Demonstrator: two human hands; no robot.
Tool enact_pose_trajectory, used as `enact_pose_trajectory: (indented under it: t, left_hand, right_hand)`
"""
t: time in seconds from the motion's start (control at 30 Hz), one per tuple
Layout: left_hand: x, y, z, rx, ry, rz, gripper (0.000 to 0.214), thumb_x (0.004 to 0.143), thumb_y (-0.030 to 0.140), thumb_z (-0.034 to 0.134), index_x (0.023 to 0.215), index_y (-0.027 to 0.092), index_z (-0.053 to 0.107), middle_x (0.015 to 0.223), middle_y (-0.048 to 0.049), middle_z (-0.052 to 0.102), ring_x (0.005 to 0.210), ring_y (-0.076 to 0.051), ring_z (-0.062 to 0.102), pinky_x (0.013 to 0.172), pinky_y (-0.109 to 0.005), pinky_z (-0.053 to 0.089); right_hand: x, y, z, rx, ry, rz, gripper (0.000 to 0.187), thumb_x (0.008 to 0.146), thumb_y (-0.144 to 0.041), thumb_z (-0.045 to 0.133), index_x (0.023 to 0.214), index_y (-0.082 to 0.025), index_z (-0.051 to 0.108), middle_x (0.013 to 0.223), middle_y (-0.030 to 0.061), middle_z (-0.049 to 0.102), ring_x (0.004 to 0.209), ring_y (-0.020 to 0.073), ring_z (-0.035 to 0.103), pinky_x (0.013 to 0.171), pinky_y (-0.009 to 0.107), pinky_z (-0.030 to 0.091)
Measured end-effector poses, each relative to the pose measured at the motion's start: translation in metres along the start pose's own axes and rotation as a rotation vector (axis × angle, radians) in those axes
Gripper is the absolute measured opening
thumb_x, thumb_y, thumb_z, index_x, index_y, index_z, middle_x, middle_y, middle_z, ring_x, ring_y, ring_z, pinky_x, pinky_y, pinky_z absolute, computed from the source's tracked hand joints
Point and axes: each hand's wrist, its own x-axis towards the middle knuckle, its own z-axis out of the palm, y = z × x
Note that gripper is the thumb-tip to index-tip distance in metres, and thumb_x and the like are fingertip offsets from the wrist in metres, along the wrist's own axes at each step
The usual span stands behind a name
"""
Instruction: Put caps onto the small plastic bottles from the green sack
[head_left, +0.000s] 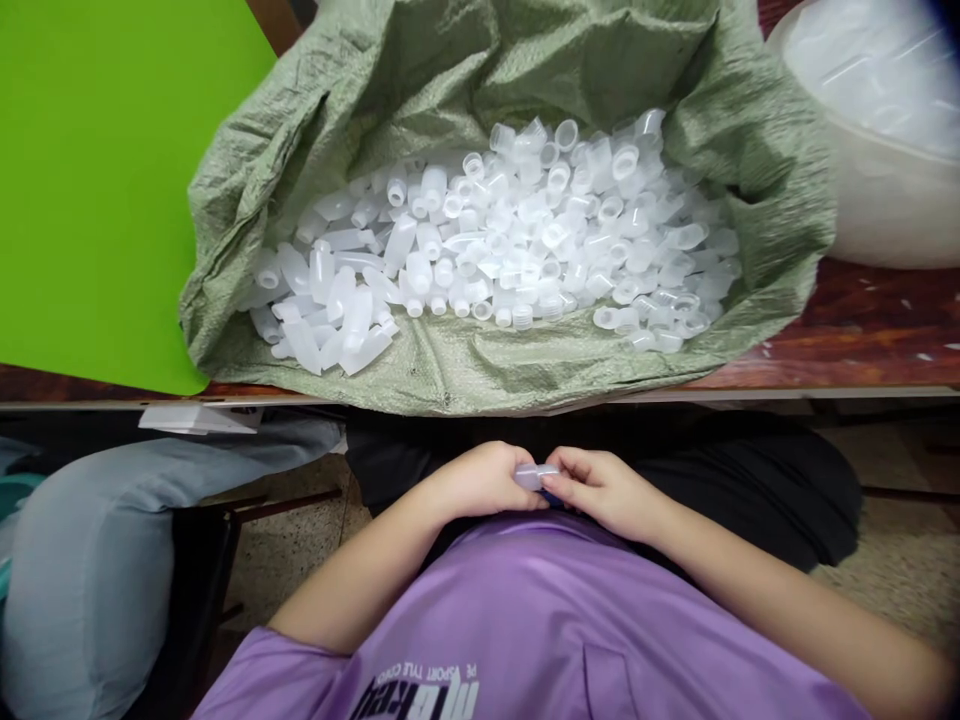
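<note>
My left hand (487, 478) is closed around a small translucent plastic bottle (528, 477), held just above my lap below the table edge. My right hand (604, 490) pinches a clear plastic cap (550, 469) against the bottle's right end; whether it is fully seated I cannot tell. Beyond my hands, on the table, lies an opened green woven sack (480, 370). Inside it, many small white bottles (356, 320) are heaped toward the left, and clear caps (555, 235) spread over the middle and right.
A bright green board (90, 180) covers the table's left part. At the right stands a translucent tub (885, 200) with clear pieces in it, on the reddish-brown tabletop (862, 320). Another person's grey-clad leg (97, 540) is at the lower left.
</note>
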Motion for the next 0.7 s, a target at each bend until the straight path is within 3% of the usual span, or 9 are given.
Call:
enact_pose_trajectory:
  t: [0.07,0.13,0.2,0.27,0.33,0.4,0.5,0.63,0.7]
  left_hand:
    - [0.000,-0.002,0.001,-0.031,0.017,-0.002,0.032,0.063,0.045,0.064,0.077,0.017,0.060,0.066,0.0026,0.057,0.056,-0.009,0.047,0.049,-0.020,0.032]
    - [0.000,-0.003,0.000,-0.081,-0.039,0.006,0.033,0.062,0.047,0.064,0.072,0.016,0.058,0.062,0.0035,0.053,0.053,-0.008,0.043,0.049,-0.020,0.031]
    - [0.000,-0.005,-0.002,-0.134,-0.172,0.018,0.036,0.058,0.048,0.068,0.066,0.016,0.056,0.056,0.0047,0.047,0.051,-0.008,0.038,0.047,-0.021,0.029]
    - [0.001,-0.006,-0.004,-0.175,-0.299,0.027,0.036,0.054,0.047,0.071,0.061,0.016,0.054,0.053,0.0057,0.042,0.049,-0.007,0.034,0.046,-0.022,0.027]
    - [0.001,-0.008,-0.004,-0.194,-0.350,0.030,0.032,0.054,0.043,0.071,0.062,0.016,0.055,0.052,0.0063,0.040,0.049,-0.007,0.032,0.047,-0.022,0.026]
    - [0.001,-0.009,-0.002,-0.194,-0.333,0.034,0.026,0.056,0.038,0.070,0.064,0.016,0.056,0.053,0.0062,0.041,0.050,-0.007,0.033,0.048,-0.022,0.027]
    - [-0.002,-0.009,0.004,-0.164,-0.249,0.028,0.024,0.056,0.035,0.068,0.062,0.017,0.055,0.055,0.0060,0.043,0.051,-0.007,0.035,0.047,-0.021,0.028]
    - [0.004,-0.011,0.011,-0.129,-0.146,0.017,0.028,0.058,0.041,0.066,0.062,0.017,0.053,0.055,0.0057,0.044,0.049,-0.007,0.036,0.045,-0.021,0.028]
    - [0.014,-0.014,0.011,-0.047,-0.032,0.018,0.028,0.063,0.044,0.062,0.067,0.017,0.056,0.058,0.0040,0.048,0.052,-0.009,0.043,0.048,-0.021,0.033]
  right_hand:
    - [0.000,0.001,-0.001,-0.109,0.026,-0.071,0.034,0.090,-0.044,0.037,0.083,-0.017,0.057,0.073,0.0029,0.060,0.063,0.0128,0.055,0.057,0.025,0.045]
    - [0.001,0.003,-0.003,-0.344,0.135,-0.280,0.034,0.087,-0.044,0.042,0.099,-0.016,0.058,0.094,0.0095,0.061,0.082,0.0186,0.057,0.071,0.033,0.046]
    - [0.002,0.006,-0.007,-0.564,0.242,-0.529,0.037,0.084,-0.043,0.048,0.106,-0.016,0.058,0.103,0.0130,0.059,0.090,0.0219,0.055,0.077,0.037,0.043]
    - [0.005,0.008,-0.009,-0.676,0.297,-0.725,0.029,0.082,-0.041,0.050,0.093,-0.017,0.062,0.091,0.0101,0.061,0.079,0.0190,0.055,0.070,0.035,0.042]
    - [0.010,0.007,-0.006,-0.677,0.309,-0.820,0.027,0.082,-0.040,0.048,0.070,-0.019,0.059,0.069,0.0043,0.057,0.062,0.0149,0.049,0.060,0.031,0.039]
    - [0.015,0.007,0.000,-0.582,0.284,-0.797,0.033,0.082,-0.040,0.043,0.057,-0.021,0.050,0.055,0.0003,0.047,0.053,0.0129,0.042,0.053,0.029,0.035]
    - [0.019,0.010,0.014,-0.333,0.205,-0.601,0.036,0.082,-0.040,0.039,0.051,-0.021,0.040,0.049,-0.0028,0.036,0.048,0.0108,0.036,0.049,0.026,0.032]
    - [0.023,0.022,0.023,-0.203,0.170,-0.407,0.042,0.087,-0.039,0.034,0.050,-0.020,0.037,0.048,-0.0031,0.038,0.044,0.0082,0.039,0.045,0.021,0.034]
    - [0.025,0.029,0.018,-0.224,0.186,-0.354,0.039,0.088,-0.040,0.036,0.058,-0.019,0.047,0.055,-0.0007,0.048,0.049,0.0096,0.046,0.047,0.022,0.038]
